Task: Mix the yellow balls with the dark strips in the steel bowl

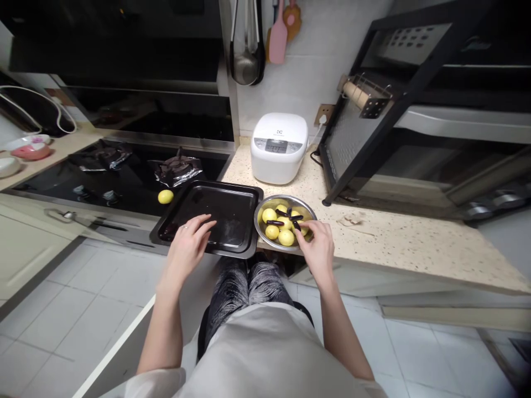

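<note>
A metal bowl [311,209] on the counter holds several yellow, round, lemon-like pieces [286,237] with several dark, glossy, elongated pieces [274,223] lying on top. My right hand [318,247] reaches over the bowl's right rim, its thumb and index finger closed around the end of one dark elongated piece [296,225]. Over the left part of a black baking tray [232,215] hovers my left hand [189,243], open, fingers extended and nothing visible in them. The tray overlaps the stove's edge and the counter, directly left of the bowl.
A single yellow round piece [165,197] sits on the black gas stove [133,182], left of the tray. Behind the bowl stands a white rice cooker [279,149]. A black rack [352,143] with an oven [448,166] rises at right. Ladles [245,67] hang on the wall.
</note>
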{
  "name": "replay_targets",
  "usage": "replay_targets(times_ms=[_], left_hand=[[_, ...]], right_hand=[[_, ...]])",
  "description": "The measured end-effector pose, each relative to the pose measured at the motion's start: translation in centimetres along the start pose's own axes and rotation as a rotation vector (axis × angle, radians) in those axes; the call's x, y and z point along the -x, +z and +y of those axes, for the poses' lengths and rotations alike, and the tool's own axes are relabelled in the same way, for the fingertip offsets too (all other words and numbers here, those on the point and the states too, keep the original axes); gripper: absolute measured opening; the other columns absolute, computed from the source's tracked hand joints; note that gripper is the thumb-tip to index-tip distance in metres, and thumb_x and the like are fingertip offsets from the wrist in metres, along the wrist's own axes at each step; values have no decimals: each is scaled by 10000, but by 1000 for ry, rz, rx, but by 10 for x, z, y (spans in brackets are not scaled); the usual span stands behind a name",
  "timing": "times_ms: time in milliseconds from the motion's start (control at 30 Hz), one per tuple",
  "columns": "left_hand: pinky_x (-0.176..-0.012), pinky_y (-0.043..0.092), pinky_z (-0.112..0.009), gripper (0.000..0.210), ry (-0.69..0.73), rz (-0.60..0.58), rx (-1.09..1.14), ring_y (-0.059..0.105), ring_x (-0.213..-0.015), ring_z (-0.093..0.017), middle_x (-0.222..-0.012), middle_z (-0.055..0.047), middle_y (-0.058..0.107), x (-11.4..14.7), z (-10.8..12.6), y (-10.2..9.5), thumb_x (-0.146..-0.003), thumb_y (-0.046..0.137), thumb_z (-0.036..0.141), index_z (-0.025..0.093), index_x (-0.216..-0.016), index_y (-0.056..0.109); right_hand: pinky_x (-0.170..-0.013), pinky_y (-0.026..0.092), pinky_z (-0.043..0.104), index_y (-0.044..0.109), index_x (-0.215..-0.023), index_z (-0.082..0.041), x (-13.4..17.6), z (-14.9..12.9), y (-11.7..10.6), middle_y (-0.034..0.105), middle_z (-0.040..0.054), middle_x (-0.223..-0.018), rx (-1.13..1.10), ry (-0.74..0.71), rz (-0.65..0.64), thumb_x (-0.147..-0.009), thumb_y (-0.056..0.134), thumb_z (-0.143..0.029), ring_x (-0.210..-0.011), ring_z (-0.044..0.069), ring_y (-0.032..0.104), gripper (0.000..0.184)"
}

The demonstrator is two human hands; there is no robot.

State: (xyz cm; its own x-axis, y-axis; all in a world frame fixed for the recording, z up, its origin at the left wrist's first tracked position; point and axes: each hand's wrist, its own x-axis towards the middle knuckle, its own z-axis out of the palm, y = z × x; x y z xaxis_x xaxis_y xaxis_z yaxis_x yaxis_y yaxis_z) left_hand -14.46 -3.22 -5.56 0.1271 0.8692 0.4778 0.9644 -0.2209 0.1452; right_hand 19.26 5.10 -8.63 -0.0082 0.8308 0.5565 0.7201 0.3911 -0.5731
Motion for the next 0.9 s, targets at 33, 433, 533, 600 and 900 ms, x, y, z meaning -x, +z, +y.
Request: replay_targets(times_ms=[33, 433, 533, 600, 900], left_hand=[[-1013, 529, -464, 339, 2, -2, -3, 633, -1272, -296, -1408, -114, 655, 0, 1, -1, -1065, 420, 231, 229, -1328, 635], [-1010, 524, -458, 334, -72, 2, -29, 630, -1279, -300, -1400, -109, 662, 3, -11, -9, -1050, 460, 233, 248, -1325, 648], [-1021, 516, -443, 360, -167, 7, -65, 633, -1268, -287, -1381, -108, 678, 8, -25, -13, -1042, 437, 185, 239, -1330, 646], [-1015, 515, -437, 374, -241, -10, -96, 641, -1244, -283, -1345, -104, 700, 12, -37, -16, -1035, 416, 153, 231, -1313, 654], [-972, 537, -438, 388, -413, -25, -146, 668, -1121, -285, -1162, -119, 742, 31, -80, -14, -955, 434, 79, 212, -1195, 708]], right_hand=[[-884, 483, 437, 723, -940, -204, 1, 0, 2, 739, 108, -1017, 17, -9, -4, -949, 634, -289, -1016, 299, 586, 124], [-882, 446, 443, 747, -956, -204, 5, 0, 4, 741, 114, -1076, 114, -63, -24, -988, 586, -297, -1042, 303, 575, 189], [-903, 457, 449, 751, -959, -204, 5, 1, 3, 745, 109, -1054, 76, -101, 25, -990, 607, -334, -1034, 298, 587, 196], [-924, 465, 454, 752, -958, -209, 6, -1, 3, 747, 103, -1057, 43, -136, 64, -989, 624, -339, -1043, 294, 599, 185], [-969, 525, 451, 741, -986, -230, 20, -52, 19, 756, 76, -1031, -221, -328, -10, -1002, 622, -232, -1021, 257, 653, 120]])
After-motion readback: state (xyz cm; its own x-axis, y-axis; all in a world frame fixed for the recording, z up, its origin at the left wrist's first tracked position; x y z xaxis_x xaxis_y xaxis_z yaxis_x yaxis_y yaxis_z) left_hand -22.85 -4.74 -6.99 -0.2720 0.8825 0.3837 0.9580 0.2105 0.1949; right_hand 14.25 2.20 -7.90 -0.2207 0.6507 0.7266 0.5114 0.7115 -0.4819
